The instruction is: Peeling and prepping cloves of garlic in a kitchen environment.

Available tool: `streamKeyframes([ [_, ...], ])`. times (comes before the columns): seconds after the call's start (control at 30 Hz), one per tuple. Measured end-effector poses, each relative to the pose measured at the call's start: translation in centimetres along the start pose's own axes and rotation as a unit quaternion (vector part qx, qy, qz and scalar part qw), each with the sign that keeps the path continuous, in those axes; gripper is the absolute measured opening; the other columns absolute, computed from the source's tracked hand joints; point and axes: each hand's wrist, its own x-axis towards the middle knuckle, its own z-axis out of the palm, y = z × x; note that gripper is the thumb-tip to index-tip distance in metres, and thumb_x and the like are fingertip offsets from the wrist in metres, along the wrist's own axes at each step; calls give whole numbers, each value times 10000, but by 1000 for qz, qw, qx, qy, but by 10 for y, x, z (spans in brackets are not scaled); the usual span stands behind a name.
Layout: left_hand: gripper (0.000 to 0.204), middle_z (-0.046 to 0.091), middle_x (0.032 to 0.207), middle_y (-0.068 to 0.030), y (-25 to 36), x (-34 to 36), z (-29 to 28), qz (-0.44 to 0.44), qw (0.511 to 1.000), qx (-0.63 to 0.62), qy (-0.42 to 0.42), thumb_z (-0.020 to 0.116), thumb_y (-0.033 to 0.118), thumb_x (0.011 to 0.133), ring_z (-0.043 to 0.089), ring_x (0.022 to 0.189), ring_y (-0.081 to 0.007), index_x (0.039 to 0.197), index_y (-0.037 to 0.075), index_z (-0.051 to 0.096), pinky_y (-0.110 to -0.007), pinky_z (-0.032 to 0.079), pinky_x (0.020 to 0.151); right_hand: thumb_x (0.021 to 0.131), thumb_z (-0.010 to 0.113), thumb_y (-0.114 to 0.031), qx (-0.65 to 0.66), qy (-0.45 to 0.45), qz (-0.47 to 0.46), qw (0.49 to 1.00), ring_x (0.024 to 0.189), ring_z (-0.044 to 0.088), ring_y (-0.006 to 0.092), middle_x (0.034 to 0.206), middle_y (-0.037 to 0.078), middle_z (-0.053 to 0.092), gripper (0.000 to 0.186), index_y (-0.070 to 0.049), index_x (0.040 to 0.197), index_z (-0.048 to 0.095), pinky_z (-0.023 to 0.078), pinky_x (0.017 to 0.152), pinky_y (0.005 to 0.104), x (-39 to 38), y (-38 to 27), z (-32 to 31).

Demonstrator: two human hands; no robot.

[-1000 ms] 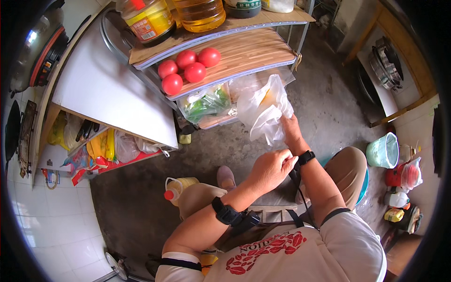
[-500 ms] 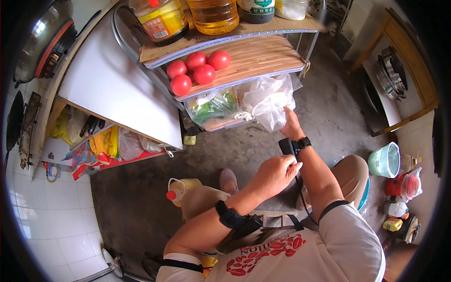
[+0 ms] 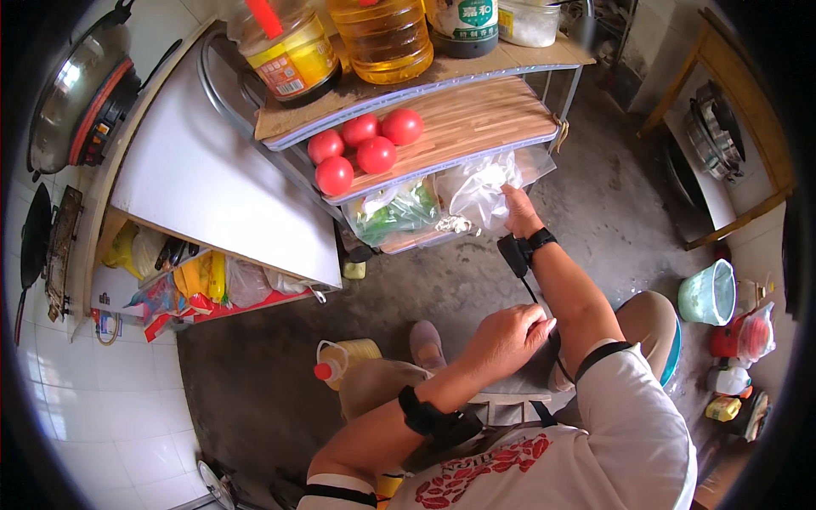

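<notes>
My right hand (image 3: 520, 212) grips a white plastic bag (image 3: 481, 194) on the lowest shelf of the rack, beside a bag of green vegetables (image 3: 393, 212). My left hand (image 3: 512, 338) is lower and nearer my body, with fingers curled closed; whether it holds anything is hidden. A black device (image 3: 515, 253) with a cord hangs at my right wrist. Above the bags, several tomatoes (image 3: 376, 153) sit on a wooden-patterned shelf (image 3: 472, 119), under a top shelf (image 3: 544, 55) of bottles and jars.
At left are a white board (image 3: 221, 212), bags below it (image 3: 246, 285) and a wok (image 3: 68, 110). An oil jug (image 3: 348, 364) stands by my foot (image 3: 427, 344). At right are a wooden stand (image 3: 727, 68) with steel pots (image 3: 714, 136) and a bucket (image 3: 707, 293).
My right hand has moved forward and up, setting the white bag deeper among the lower shelf's bags. My left hand has moved down, away from the right wrist. The view has shifted slightly.
</notes>
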Motion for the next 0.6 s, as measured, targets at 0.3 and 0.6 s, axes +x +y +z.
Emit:
streamKeyframes([
  [0.3,208,569,749,-170,-4,2,-4,-12,999,30,-43,529,202,855,554,695,-359,785,6,535,-411,426,595,790,510,-98,51,-17,10,998,917,556,254,1025,106,567,371,-14,1150,469,458,801,401,42,5,36],
  [0.6,151,588,769,-174,0,9,1,-23,998,1,-50,553,144,836,561,696,-358,819,-5,570,-414,433,607,756,645,-290,-20,-16,-58,998,991,524,217,1077,47,557,470,-96,1157,497,444,845,432,79,-27,11],
])
